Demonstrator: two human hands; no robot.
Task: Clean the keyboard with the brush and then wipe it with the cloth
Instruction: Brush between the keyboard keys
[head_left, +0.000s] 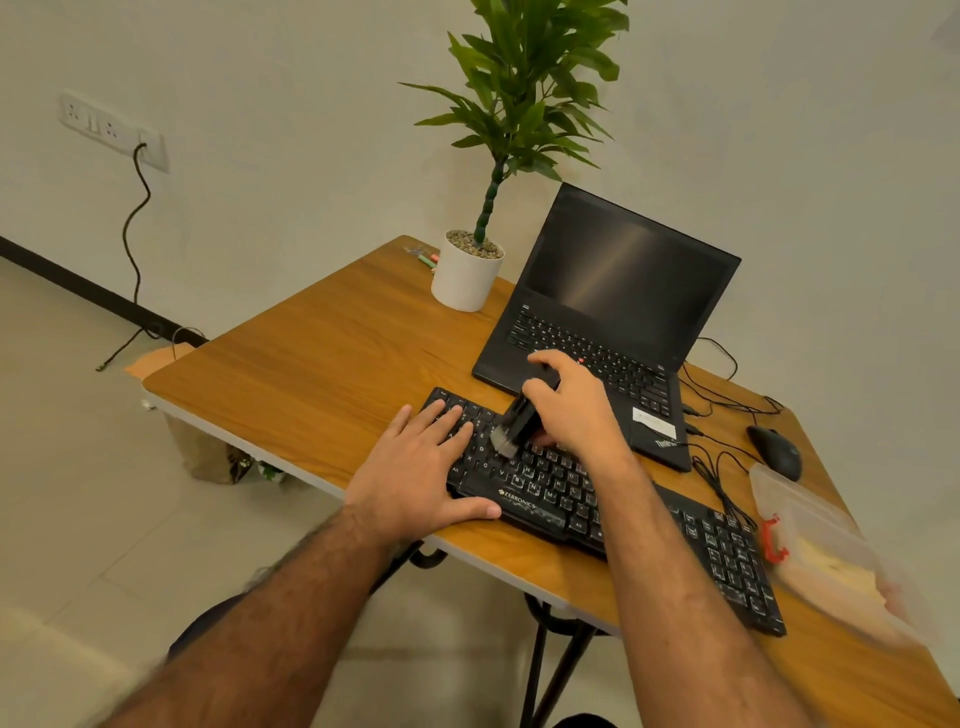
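A black keyboard lies diagonally along the front edge of the wooden table. My left hand rests flat on the keyboard's left end, fingers spread over the keys and thumb along its front edge. My right hand grips a black brush, tilted so that its grey bristles touch the keys left of the middle. No cloth can be made out in this view.
An open black laptop stands just behind the keyboard. A potted plant in a white pot sits at the back. A black mouse, tangled cables and a clear plastic box lie at the right.
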